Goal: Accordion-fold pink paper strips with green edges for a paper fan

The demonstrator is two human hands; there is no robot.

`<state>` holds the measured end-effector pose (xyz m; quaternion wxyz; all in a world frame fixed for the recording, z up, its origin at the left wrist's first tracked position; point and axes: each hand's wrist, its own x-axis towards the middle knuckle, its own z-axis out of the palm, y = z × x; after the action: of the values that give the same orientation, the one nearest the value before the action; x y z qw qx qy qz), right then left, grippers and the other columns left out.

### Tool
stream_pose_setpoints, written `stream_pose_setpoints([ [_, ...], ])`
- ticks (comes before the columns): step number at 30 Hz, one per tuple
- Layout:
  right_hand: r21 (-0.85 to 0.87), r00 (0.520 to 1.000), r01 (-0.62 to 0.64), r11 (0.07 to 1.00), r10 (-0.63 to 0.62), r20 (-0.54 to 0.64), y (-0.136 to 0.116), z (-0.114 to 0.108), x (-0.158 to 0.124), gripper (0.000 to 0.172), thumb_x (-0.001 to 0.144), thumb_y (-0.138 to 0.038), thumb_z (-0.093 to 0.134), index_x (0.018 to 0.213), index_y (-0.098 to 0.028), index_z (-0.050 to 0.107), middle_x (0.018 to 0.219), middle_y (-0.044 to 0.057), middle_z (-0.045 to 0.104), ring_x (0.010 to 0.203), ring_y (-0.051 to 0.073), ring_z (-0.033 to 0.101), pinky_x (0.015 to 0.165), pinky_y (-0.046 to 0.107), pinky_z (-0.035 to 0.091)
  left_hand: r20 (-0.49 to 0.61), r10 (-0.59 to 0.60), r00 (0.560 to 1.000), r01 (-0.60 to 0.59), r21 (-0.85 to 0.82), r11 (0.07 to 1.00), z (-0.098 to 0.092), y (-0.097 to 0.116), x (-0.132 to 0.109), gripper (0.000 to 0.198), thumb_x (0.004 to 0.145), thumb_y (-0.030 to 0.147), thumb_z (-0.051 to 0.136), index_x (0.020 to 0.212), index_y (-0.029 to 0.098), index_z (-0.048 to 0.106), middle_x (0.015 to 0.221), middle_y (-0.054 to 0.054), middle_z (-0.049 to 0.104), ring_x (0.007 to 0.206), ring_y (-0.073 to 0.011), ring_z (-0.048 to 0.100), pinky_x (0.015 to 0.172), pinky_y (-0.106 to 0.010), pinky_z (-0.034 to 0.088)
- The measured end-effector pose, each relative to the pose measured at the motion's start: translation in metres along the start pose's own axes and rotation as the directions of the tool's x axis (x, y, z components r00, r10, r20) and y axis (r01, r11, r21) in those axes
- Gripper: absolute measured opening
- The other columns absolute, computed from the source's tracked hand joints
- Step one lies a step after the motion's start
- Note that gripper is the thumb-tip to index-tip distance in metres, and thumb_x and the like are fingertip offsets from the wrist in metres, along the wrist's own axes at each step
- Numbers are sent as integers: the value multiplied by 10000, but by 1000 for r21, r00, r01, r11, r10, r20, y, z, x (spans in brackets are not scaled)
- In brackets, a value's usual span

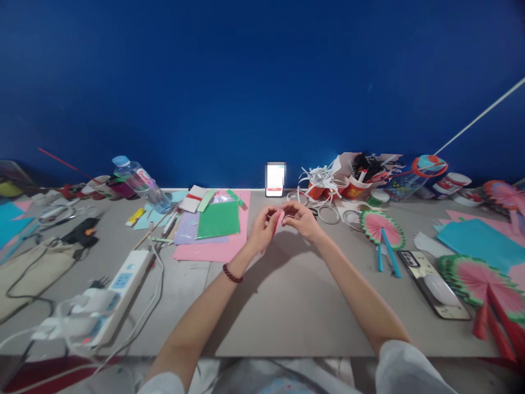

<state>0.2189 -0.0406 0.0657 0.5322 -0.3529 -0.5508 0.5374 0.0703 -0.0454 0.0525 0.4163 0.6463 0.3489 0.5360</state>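
A small folded piece of pink paper (280, 218) is held up over the middle of the table, between my two hands. My left hand (264, 225) pinches it from the left, a beaded bracelet (232, 273) on that wrist. From the other side my right hand (302, 220) has its curled fingers closed at the paper's edge. The fingers hide part of the paper, so its exact shape cannot be made out. Behind the hands a lit phone (274, 179) stands upright against the blue wall.
Left of my hands lie coloured sheets, with a green one (219, 220) on top, a tilted plastic bottle (143, 183) and a power strip (123, 290) with cables. To the right are cups of paper strips (320, 180), watermelon-patterned paper fans (382, 229) and another phone (430, 284).
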Motion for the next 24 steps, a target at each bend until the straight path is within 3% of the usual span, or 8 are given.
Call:
stream_pose_setpoints([
  [6,80,1000,28,996,-29,5,1,2,-1,343,574,-282,832,839,-215,623,754,-19,639,638,114,598,600,272,522,-31,135,990,-129,144,981,-1,3,-1,189,899,357,532,914,186,611,891,-38,635,797,-134,572,709,-249,446],
  [13,100,999,46,994,-48,16,7,-2,-1,280,628,-332,810,809,-213,633,713,-31,646,582,96,596,602,261,507,-3,113,994,-112,59,992,-5,1,2,202,886,372,552,881,186,629,874,-43,657,810,-151,594,749,-279,461],
  [18,70,999,54,996,-54,-2,3,1,-2,335,582,-376,833,759,-204,606,691,-30,634,586,109,598,597,274,517,23,191,981,-192,124,974,-5,13,1,197,889,353,547,814,188,624,796,-36,638,768,-150,573,720,-269,450],
  [24,87,998,59,994,-57,-32,4,5,-3,368,562,-426,834,756,-220,599,685,-30,622,634,130,609,627,304,535,13,204,979,-203,149,968,-6,20,-1,203,879,372,550,831,195,637,822,-56,641,786,-174,566,737,-290,441],
])
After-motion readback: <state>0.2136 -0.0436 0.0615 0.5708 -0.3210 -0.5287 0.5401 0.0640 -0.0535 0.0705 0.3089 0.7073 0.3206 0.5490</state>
